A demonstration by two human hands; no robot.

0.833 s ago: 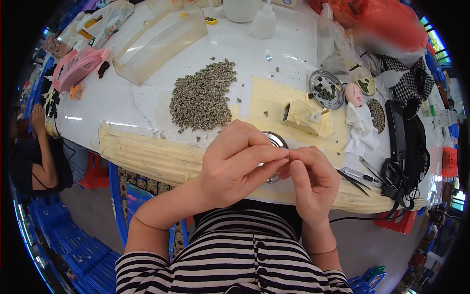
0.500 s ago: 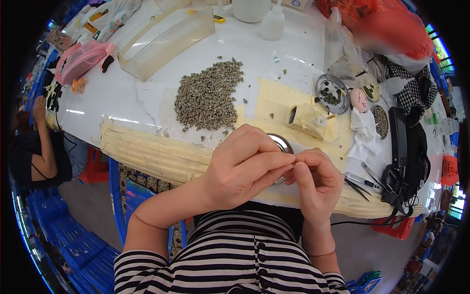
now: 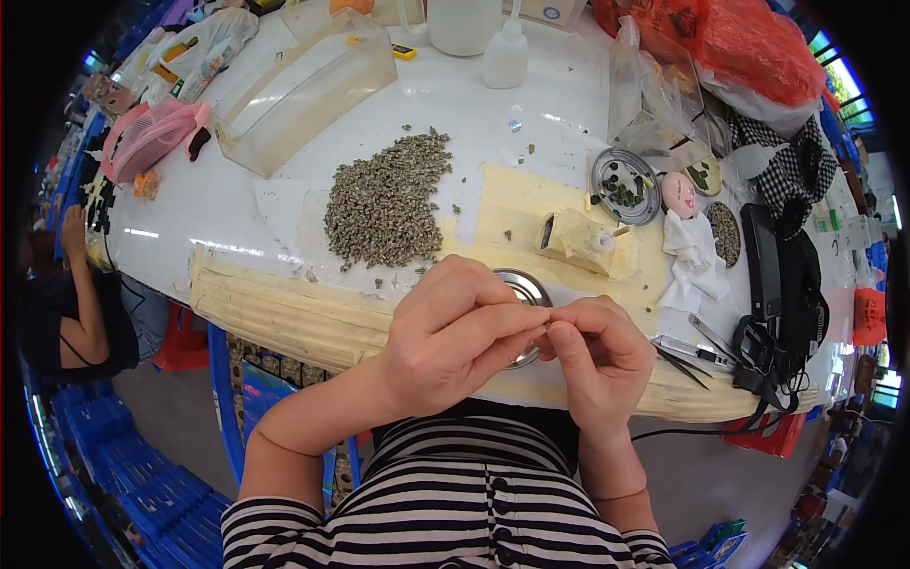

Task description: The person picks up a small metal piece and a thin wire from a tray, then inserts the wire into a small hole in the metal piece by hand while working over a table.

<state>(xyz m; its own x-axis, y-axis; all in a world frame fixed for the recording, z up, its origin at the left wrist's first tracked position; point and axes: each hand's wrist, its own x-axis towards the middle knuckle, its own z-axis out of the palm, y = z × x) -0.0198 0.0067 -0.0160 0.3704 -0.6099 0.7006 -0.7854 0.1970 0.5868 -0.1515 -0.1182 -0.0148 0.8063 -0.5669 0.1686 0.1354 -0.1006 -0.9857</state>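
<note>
My left hand (image 3: 447,334) and my right hand (image 3: 604,358) meet fingertip to fingertip near the table's front edge. Both are closed in a pinch on a tiny dark metal piece (image 3: 547,323), mostly covered by the fingers. Under them sits a round shiny metal dish (image 3: 524,284), partly hidden by my hands. Ahead and to the left spreads a pile of small metal parts (image 3: 389,201). Right of the dish, a tape-wrapped block (image 3: 580,242) with a small white nozzle-like piece on top rests on yellowish sheeting.
At the right are a round tray with dark bits (image 3: 627,187), a white cloth (image 3: 690,261), tweezers (image 3: 709,334) and a black strap bag (image 3: 791,275). A white squeeze bottle (image 3: 506,59) and a clear trough (image 3: 308,95) stand farther back. Another person (image 3: 81,294) sits at the left.
The view has shifted slightly, so the table's things appear a little lower and farther left. My hands keep the same pinch over the dish.
</note>
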